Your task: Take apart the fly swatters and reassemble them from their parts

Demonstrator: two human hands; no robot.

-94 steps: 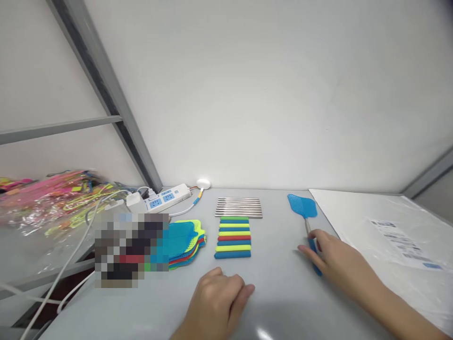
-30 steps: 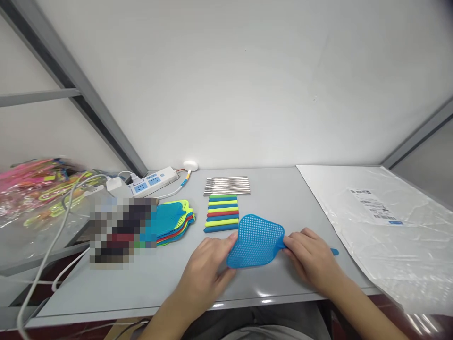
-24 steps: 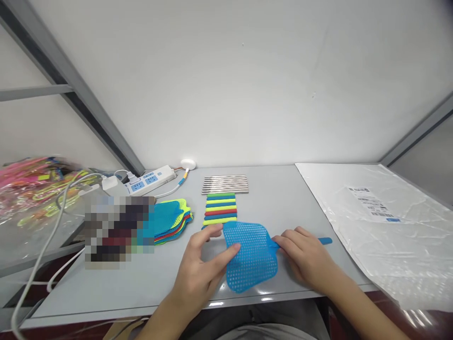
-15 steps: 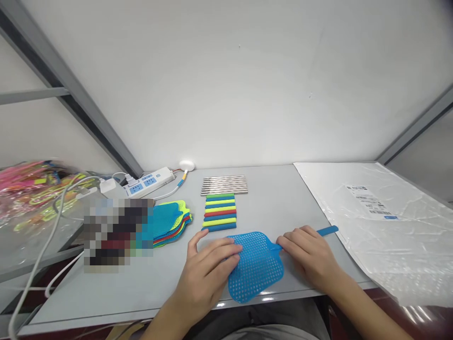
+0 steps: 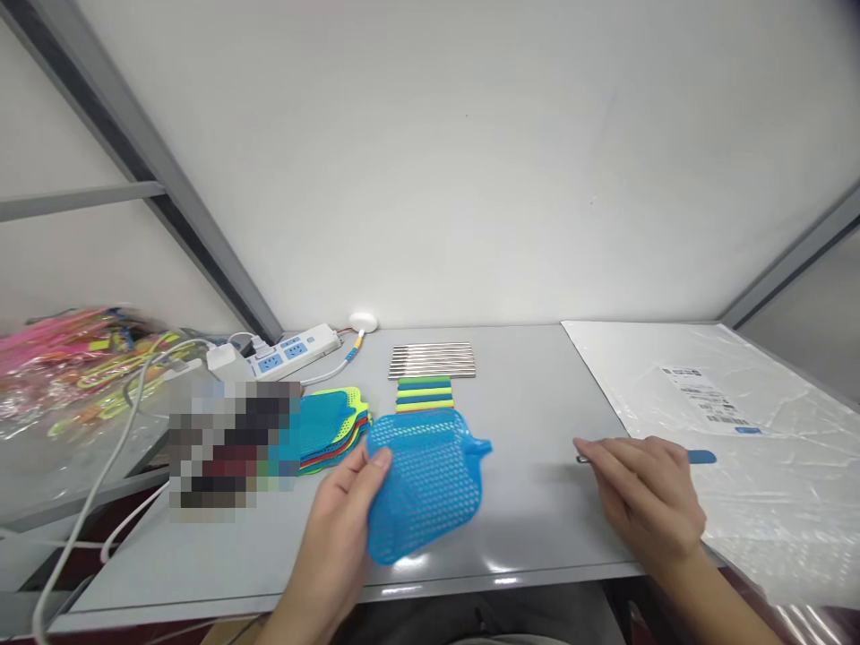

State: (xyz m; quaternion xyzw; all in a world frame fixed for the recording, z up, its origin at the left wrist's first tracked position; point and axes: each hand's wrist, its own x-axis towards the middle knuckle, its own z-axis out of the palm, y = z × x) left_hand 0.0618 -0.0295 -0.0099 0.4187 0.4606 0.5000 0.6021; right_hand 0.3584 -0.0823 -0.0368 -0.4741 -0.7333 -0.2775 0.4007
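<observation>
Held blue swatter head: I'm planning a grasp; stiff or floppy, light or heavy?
The blue swatter head is probably light, being thin and perforated. It likely won't flop: held at one edge by the left hand, it shows little droop.

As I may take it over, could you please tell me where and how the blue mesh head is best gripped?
Probably by the stubby neck of the blue mesh head, coming from the right: it juts free on that side, while the left hand pinches the opposite edge.

Bare grey tabletop is leaving passage between the metal rods and plastic-wrapped package; the blue fly-swatter head is blocking front access to the coloured handles.
</observation>
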